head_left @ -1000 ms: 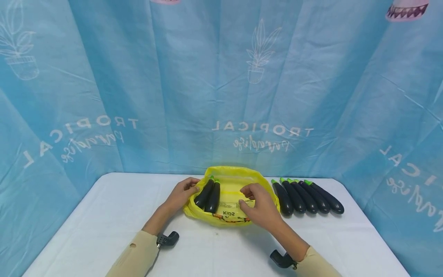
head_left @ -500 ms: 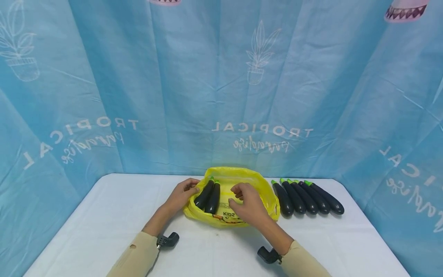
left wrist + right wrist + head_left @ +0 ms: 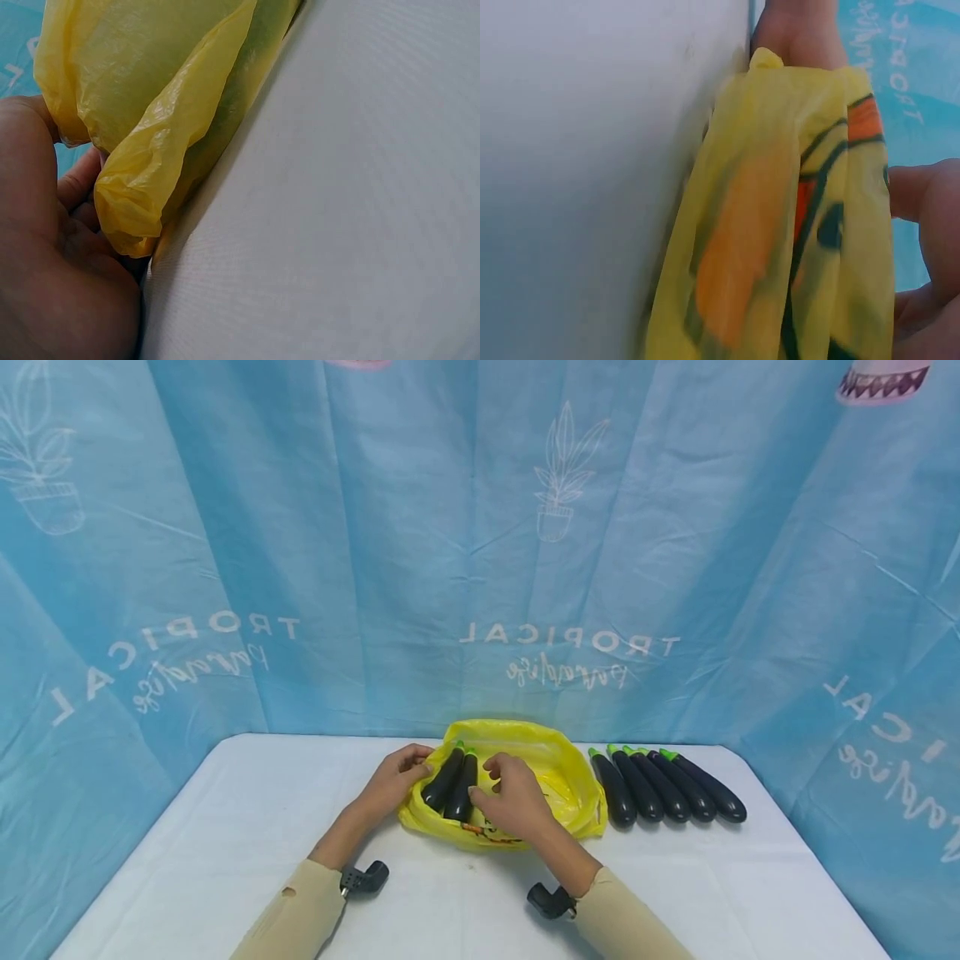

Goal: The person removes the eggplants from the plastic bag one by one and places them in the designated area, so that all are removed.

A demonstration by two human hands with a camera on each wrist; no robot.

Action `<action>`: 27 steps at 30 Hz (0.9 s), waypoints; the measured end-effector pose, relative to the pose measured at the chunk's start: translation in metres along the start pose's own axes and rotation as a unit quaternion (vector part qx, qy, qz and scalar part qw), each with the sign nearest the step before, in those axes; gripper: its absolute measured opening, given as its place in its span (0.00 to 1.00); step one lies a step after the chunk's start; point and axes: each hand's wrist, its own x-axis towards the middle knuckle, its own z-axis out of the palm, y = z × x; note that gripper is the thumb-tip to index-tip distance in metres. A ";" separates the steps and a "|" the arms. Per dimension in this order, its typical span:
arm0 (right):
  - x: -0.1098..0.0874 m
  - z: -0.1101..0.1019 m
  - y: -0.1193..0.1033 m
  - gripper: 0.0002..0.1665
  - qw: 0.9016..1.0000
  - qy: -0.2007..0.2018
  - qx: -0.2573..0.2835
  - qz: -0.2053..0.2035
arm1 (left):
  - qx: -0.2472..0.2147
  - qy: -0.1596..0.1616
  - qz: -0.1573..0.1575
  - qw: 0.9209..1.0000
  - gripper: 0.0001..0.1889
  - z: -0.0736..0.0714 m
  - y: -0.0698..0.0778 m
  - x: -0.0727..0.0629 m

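Note:
A yellow plastic bag [image 3: 525,732] lies on the white table with its mouth spread wide. Two dark eggplants, a left one [image 3: 442,779] and a right one [image 3: 461,792], rest side by side in its left part, green stems pointing away. My left hand [image 3: 390,781] holds the bag's left edge; the left wrist view shows thumb and fingers around the crumpled plastic. Over the bag's inside hovers my right hand [image 3: 513,802], fingers loosely bent, its thumb tip close to the right eggplant. Whether it touches cannot be made out. The bag's printed side [image 3: 772,225] partly hides that hand in the right wrist view.
Several more eggplants [image 3: 658,787] lie in a slanted row on the table [image 3: 187,860], just right of the bag. A blue printed curtain [image 3: 420,568] hangs behind and along both sides. Wrist cameras sit on both forearms.
My right hand has moved left across the bag's inside, from its right part to beside the two eggplants. The left hand, the bag and the eggplants have stayed put.

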 end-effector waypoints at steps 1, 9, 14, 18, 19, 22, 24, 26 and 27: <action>0.001 0.002 -0.001 0.29 1.000 -0.002 -0.001 0.002 | 0.002 0.001 0.000 1.000 0.17 0.000 0.000 0.000; 0.007 0.014 -0.008 0.34 0.999 -0.004 -0.015 0.037 | 0.000 -0.012 -0.002 1.000 0.18 0.001 0.001 0.001; 0.011 0.020 -0.011 0.36 0.998 -0.003 -0.014 0.062 | -0.006 -0.013 -0.001 1.000 0.18 0.000 0.003 0.000; 0.014 0.024 -0.011 0.37 0.997 -0.008 -0.015 0.072 | -0.006 -0.015 0.004 1.000 0.18 -0.001 0.003 0.001; 0.015 0.025 -0.011 0.37 0.997 -0.009 -0.014 0.075 | -0.006 -0.016 0.006 1.000 0.18 -0.001 0.003 0.001; 0.018 0.028 -0.011 0.38 0.997 -0.009 -0.008 0.082 | -0.004 -0.016 0.009 1.000 0.18 -0.001 0.003 0.000; 0.020 0.029 -0.010 0.38 0.996 -0.008 -0.004 0.084 | -0.005 -0.016 0.008 1.000 0.17 -0.001 0.003 0.000; 0.021 0.030 -0.010 0.37 0.996 -0.008 -0.002 0.086 | -0.005 -0.015 0.008 1.000 0.17 -0.001 0.003 -0.001; 0.021 0.031 -0.010 0.37 0.996 -0.009 -0.002 0.086 | -0.004 -0.014 0.007 1.000 0.17 -0.001 0.003 -0.001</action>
